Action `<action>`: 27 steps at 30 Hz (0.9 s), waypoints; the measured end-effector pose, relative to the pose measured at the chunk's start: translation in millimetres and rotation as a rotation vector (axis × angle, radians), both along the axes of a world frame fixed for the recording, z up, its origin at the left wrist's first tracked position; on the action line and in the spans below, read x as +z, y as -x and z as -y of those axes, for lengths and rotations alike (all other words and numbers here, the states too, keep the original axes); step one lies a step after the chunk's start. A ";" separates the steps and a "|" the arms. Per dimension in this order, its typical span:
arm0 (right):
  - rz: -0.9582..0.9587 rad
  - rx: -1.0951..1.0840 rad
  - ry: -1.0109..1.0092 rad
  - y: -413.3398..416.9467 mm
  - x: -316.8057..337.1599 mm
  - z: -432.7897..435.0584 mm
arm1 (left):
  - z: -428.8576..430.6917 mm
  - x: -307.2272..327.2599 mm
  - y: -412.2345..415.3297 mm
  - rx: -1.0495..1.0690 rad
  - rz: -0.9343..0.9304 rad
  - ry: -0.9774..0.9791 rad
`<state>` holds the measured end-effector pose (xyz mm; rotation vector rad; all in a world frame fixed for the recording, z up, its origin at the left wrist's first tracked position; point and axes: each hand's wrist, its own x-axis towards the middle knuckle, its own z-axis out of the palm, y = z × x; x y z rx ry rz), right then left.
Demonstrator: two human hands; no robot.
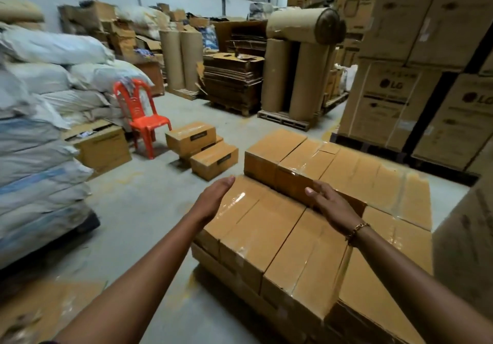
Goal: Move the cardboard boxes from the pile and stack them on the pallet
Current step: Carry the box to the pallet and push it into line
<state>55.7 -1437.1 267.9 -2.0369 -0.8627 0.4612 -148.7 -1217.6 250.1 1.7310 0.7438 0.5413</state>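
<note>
A: Where do the cardboard boxes stand?

B: Most sit in a taped stack (277,239) at the near right, their tops glossy with clear tape. A higher row (298,156) runs along the far side, one step above the near row. Whatever carries the stack is hidden beneath it.

A: And the others?

B: A small pile of boxes (202,144) lies on the concrete floor (149,210), farther off and left of the stack, just beside a red plastic chair (142,115).

A: What are the person's hands doing?

B: The left hand (214,197) is at the left edge of the near row, fingers straight and together, palm turned rightward, gripping nothing. The right hand (332,206) reaches out in front of the near face of the higher row, fingers loosely spread, also holding nothing. Whether its fingertips touch the cardboard cannot be told. A bracelet (357,230) circles that wrist.

A: What surrounds them?

B: Pale sacks (53,98) are heaped along the left. Tall brown paper rolls (293,76) stand in the far middle, with one roll lying across their tops. Left of them is a heap of flattened cardboard (232,82). Large printed cartons (400,98) tower at the far right.
</note>
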 end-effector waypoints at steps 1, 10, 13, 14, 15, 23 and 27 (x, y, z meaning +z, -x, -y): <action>0.000 0.023 0.002 4.9 0.2 -22.7 | -16.8 0.8 8.0 0.015 -0.002 0.003; -0.031 0.131 -0.026 37.3 -12.2 -207.5 | -170.1 5.0 67.1 0.110 -0.064 0.031; -0.056 0.148 -0.021 42.1 -12.7 -258.0 | -216.1 5.4 76.1 0.151 -0.062 0.011; -0.057 0.155 -0.014 42.3 -13.6 -273.9 | -231.4 4.1 77.6 0.163 -0.055 0.011; -0.053 0.165 -0.010 41.2 -14.6 -290.4 | -246.9 2.2 78.4 0.175 -0.043 0.011; -0.077 0.224 0.031 7.2 -39.6 -432.1 | -374.9 -30.6 61.0 0.261 -0.036 0.025; -0.106 0.240 0.065 -29.8 -64.6 -519.1 | -459.6 -43.7 39.5 0.290 -0.067 0.034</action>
